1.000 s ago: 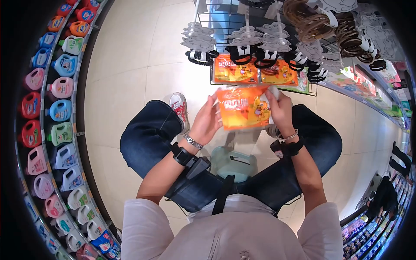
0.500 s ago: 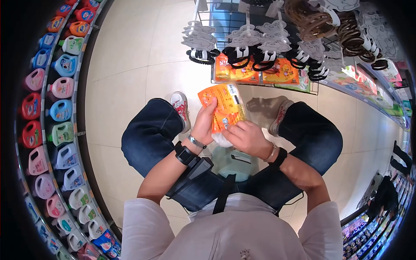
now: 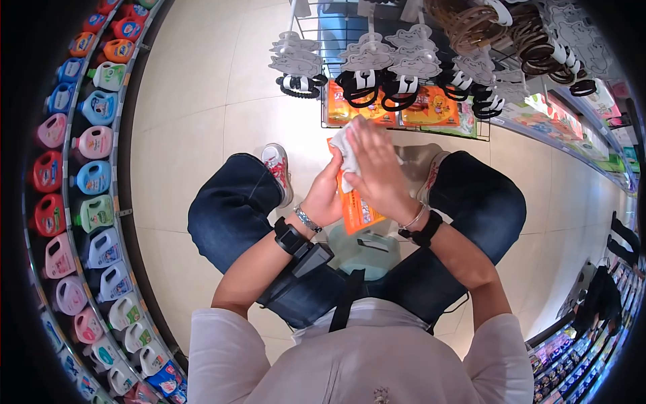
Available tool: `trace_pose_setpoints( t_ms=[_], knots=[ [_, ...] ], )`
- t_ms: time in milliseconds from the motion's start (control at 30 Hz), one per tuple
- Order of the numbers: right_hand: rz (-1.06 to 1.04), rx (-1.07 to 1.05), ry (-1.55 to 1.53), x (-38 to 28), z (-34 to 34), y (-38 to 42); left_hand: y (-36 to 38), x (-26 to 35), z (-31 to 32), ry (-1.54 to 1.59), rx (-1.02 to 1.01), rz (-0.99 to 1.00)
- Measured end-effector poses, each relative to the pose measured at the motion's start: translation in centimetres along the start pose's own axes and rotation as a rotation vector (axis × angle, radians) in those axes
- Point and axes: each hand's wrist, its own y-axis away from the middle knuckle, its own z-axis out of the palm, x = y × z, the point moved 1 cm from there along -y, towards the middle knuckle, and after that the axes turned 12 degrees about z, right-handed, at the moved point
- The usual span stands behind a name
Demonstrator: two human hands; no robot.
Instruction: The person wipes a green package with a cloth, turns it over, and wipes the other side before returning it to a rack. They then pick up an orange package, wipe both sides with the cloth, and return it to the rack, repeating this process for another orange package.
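Observation:
My left hand (image 3: pixel 325 196) grips the left edge of an orange packet (image 3: pixel 356 210), which is tilted upright in front of my knees. A white cloth (image 3: pixel 346 149) lies against the upper part of the packet. My right hand (image 3: pixel 381 172) presses the cloth onto the packet with its fingers stretched upward, slightly blurred, and closed together over the cloth. The hands are close together and hide part of the packet.
A wire rack (image 3: pixel 471 137) ahead holds orange packs (image 3: pixel 431 113) under hanging black hair ties (image 3: pixel 359 87). Shelves of detergent bottles (image 3: pixel 94 177) curve along the left. A pale green stool (image 3: pixel 363 252) stands between my legs. A person in black (image 3: pixel 597 296) is far right.
My right hand has moved up from the packet's lower end to its upper part, bringing the white cloth with it. The packet has turned and shifted slightly down.

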Motion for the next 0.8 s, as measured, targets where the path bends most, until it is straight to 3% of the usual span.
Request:
trace_pose_setpoints(
  t_ms=[167, 233, 267, 333, 433, 633, 700, 800],
  knots=[
    [-0.042, -0.130, -0.090, -1.8, 1.2, 2.7, -0.2, 0.9, -1.9, -0.010, 0.123, 0.047],
    [-0.052, -0.163, -0.067, -2.5, 1.4, 3.7, -0.5, 1.7, -2.0, 0.241, -0.184, -0.061],
    [-0.060, -0.183, -0.114, -3.0, 1.4, 4.1, -0.4, 1.6, -2.2, 0.241, -0.183, -0.063],
    [-0.065, -0.200, -0.166, -3.2, 1.3, 4.3, -0.1, 2.0, 0.8, -0.077, -0.045, 0.117],
    [-0.011, -0.193, -0.106, -3.1, 0.7, 3.5, 0.0, 1.7, 1.4, -0.146, -0.050, 0.148],
    [0.240, 0.047, 0.148, 1.5, 1.3, -1.1, -0.2, 1.2, 1.6, -0.070, -0.112, 0.087],
    [0.284, 0.109, -0.304, 2.8, 0.7, -1.8, -0.2, 1.4, 2.4, -0.081, -0.120, 0.124],
    [0.245, 0.096, -0.339, 0.9, 0.6, -0.6, -0.1, 1.6, 3.0, -0.069, -0.110, 0.195]
  ],
)
